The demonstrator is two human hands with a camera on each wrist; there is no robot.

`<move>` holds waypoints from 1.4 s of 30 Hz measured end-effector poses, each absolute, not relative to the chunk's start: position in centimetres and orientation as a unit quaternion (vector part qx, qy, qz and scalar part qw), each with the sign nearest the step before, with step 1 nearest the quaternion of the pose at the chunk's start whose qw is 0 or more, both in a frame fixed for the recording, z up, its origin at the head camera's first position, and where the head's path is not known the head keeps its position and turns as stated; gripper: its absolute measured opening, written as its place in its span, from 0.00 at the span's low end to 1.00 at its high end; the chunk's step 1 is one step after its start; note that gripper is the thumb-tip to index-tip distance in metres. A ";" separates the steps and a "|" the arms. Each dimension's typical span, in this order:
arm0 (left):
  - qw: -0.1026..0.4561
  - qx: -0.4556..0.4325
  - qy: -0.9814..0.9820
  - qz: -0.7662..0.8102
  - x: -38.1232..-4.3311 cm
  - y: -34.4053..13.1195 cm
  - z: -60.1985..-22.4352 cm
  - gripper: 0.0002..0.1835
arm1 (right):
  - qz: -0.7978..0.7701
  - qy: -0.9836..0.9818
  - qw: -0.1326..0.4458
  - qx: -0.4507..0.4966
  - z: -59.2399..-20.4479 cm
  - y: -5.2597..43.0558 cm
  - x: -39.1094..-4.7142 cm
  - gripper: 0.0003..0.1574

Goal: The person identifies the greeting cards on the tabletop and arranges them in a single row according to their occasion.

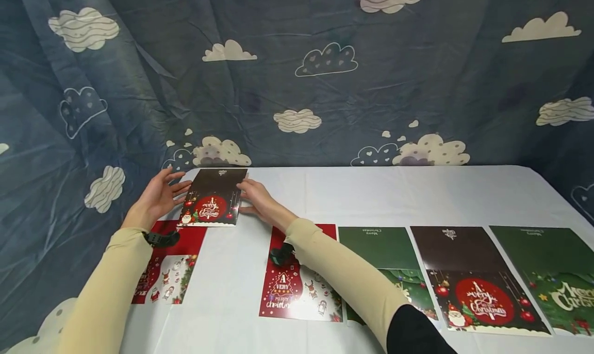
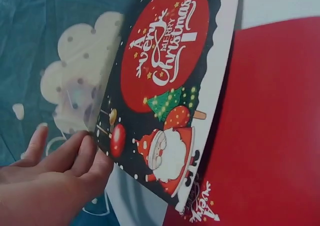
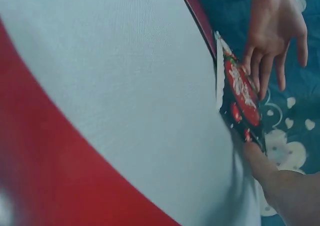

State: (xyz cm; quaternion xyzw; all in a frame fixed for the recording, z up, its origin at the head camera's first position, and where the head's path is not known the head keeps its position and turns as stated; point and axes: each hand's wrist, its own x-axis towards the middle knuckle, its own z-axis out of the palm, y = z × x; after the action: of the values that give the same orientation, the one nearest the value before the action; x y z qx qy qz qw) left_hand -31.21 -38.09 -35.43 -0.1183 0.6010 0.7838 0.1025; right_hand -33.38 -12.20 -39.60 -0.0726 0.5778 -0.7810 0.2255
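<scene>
A dark Christmas card (image 1: 209,186) with a red circle and white lettering is held raised near the table's far left edge. My right hand (image 1: 262,202) pinches it by its right edge. At its opposite edge, my left hand (image 1: 158,199) has its fingers extended, their tips right at the card. In the left wrist view, the same card (image 2: 165,106) tilts over a red card (image 2: 270,116), showing a Santa and a small tree. The red card (image 1: 183,240) on the table is partly covered by my left wrist and the raised card.
Under my right forearm lies another red card (image 1: 283,297), with a green card (image 1: 371,251) partly hidden beside it. Farther right are a dark card (image 1: 459,248) and a green card (image 1: 540,251). A cloud-patterned cloth (image 1: 297,96) hangs behind the white table (image 1: 371,194).
</scene>
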 end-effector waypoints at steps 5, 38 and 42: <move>0.115 -0.124 0.607 0.776 -31.8 -38.5 -35.6 0.31 | -0.775 0.580 0.239 -0.072 -40.1 -12.4 -33.8 0.38; 0.063 -0.149 0.651 0.741 -32.4 -39.0 -37.7 0.32 | -0.771 0.588 0.244 -0.031 -41.2 -14.9 -34.3 0.40; 0.060 -0.153 0.638 0.753 -32.5 -39.0 -37.4 0.24 | -0.766 0.602 0.222 -0.039 -42.8 -15.7 -35.6 0.44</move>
State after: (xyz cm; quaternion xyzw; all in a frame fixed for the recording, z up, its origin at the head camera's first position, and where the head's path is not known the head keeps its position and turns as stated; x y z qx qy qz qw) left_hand -32.45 -38.97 -37.41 -0.1531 0.6377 0.7525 0.0600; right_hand -35.58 -15.66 -42.82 -0.0389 0.6025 -0.7656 0.2222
